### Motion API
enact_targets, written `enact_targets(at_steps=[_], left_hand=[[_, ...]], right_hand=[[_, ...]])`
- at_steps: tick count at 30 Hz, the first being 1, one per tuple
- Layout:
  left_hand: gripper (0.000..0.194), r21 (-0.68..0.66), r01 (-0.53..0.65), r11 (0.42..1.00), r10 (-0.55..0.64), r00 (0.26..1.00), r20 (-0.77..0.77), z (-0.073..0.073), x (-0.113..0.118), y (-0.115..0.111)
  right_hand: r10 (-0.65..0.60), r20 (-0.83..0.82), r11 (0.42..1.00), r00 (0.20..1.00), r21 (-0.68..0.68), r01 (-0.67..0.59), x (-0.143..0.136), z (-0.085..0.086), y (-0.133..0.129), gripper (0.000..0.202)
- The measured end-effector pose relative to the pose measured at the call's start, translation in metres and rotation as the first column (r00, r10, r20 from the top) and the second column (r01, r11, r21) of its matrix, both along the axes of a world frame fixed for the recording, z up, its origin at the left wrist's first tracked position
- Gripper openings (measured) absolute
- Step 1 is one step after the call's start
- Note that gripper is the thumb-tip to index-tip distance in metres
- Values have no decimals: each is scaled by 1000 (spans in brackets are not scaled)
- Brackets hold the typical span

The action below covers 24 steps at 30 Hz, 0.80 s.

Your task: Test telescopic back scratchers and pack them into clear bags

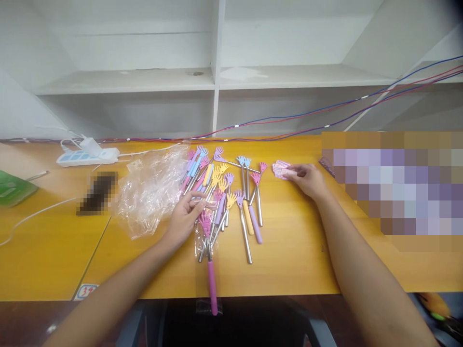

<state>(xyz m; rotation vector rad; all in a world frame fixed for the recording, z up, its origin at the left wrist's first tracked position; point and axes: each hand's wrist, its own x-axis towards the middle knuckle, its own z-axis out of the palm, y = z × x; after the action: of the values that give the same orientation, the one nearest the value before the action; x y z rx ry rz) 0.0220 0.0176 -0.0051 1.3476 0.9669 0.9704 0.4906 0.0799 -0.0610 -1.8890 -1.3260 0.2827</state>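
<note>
My left hand [186, 212] pinches the top of a clear plastic sleeve that holds a pink back scratcher [212, 284]. Its pink handle hangs over the table's front edge. At the right, the closed fingers of my right hand [306, 178] are on a small stack of pink and white cards [280, 169]. Between and behind the hands lies a loose pile of back scratchers [217, 178] with pink, yellow, blue and purple heads and metal rods. One purple-headed scratcher [245, 231] lies nearest the front edge, right of the sleeve.
Clear plastic bags [148, 193] are heaped left of the pile. Farther left are a white power strip [87, 156], a blurred dark object [97, 193] and a green item [14, 188]. Cables [275, 123] run along the back shelves. A pixelated area covers the right side.
</note>
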Motion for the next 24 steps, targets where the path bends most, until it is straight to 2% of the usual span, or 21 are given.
enact_targets(at_steps=[5,9,14,17,21,22,24], left_hand=[[32,60,-33,998,33,999,11,0,1,-1],[27,155,-72,985,74,997,-4,0,0,1],[23,164,-36,986,37,999,-1,1,-2,2],[24,179,-4,984,6,1000,-12,2,0,0],[23,185,1,983,3,1000,-23,4,3,-3],[23,190,-5,982,11,1000,-28,5,4,-3],[23,206,-17,978,26,999,-40,6,4,-4]], right_hand=[[-57,-264,998,963,-44,47,-10,18,-12,25],[-59,-378,998,924,-2,63,-15,28,-21,15],[-92,-451,983,888,99,152,-23,31,-21,8],[-103,-474,973,874,133,187,-23,31,-15,15],[-58,-483,952,874,236,193,-33,47,-23,24],[-9,-480,952,877,263,154,-44,54,-29,27],[185,-467,962,865,268,-62,-80,68,-48,37]])
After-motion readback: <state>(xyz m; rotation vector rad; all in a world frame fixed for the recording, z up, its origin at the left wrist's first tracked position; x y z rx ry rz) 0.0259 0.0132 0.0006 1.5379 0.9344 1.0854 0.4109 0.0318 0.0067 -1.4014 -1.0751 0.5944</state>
